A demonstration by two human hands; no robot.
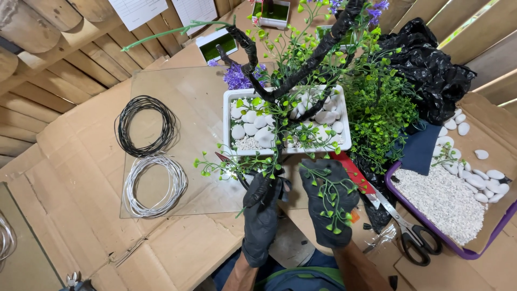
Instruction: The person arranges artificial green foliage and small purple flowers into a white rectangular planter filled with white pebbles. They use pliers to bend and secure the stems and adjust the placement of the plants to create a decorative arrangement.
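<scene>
Item: my left hand (262, 207), gloved, fingers clamped on a dark wrapped branch (257, 195) carrying a green leaf sprig (226, 163), just in front of the white planter (342, 121).
Item: my right hand (328, 202), gloved, fingers curled loosely under a second sprig (329, 202) draped over the palm.
Item: planter filled with white pebbles (253, 128), holding the wrapped tree (301, 70).
Item: scissors (406, 231), wire coils (146, 125) on the desk (70, 178).
Risk, as I judged it: the loose sprig could slide off; pulling the branch could tip the planter or snag foliage.
</scene>
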